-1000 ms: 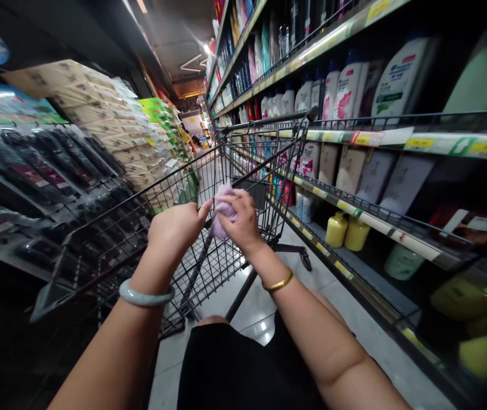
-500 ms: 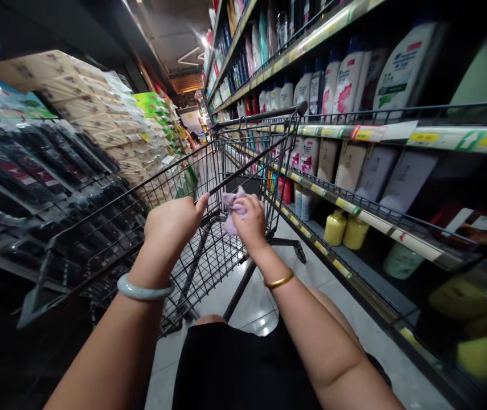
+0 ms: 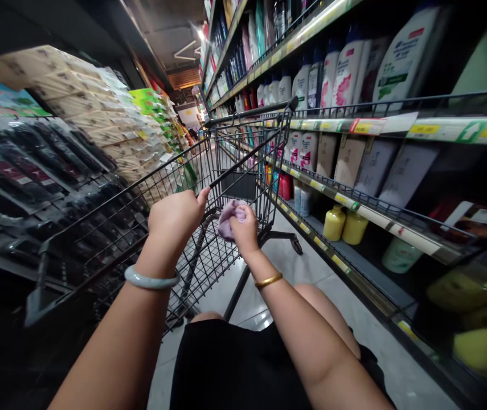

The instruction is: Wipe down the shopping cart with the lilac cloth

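Note:
A black wire shopping cart (image 3: 238,160) stands in front of me, tilted across the view. My left hand (image 3: 176,216), with a pale bangle on its wrist, is closed round the cart's top side rail, its thumb lying along the bar. In my right hand (image 3: 245,229), a crumpled lilac cloth (image 3: 227,222) is pinched between the fingers. That hand is close to the cart's wire side, below the rail; whether the cloth touches the wires I cannot tell. A gold bangle circles the right wrist.
Shelves (image 3: 391,228) of shampoo bottles (image 3: 348,71) and yellow bottles (image 3: 334,223) run along the right. Stacked packages (image 3: 85,108) and hanging dark packets (image 3: 33,154) line the left. A cart wheel (image 3: 297,245) rests on the tiled floor (image 3: 243,293) near the right shelf.
My right hand has moved slightly down and left with the cloth, which is now bunched differently. My left hand keeps its hold on the rail. The view has shifted a little.

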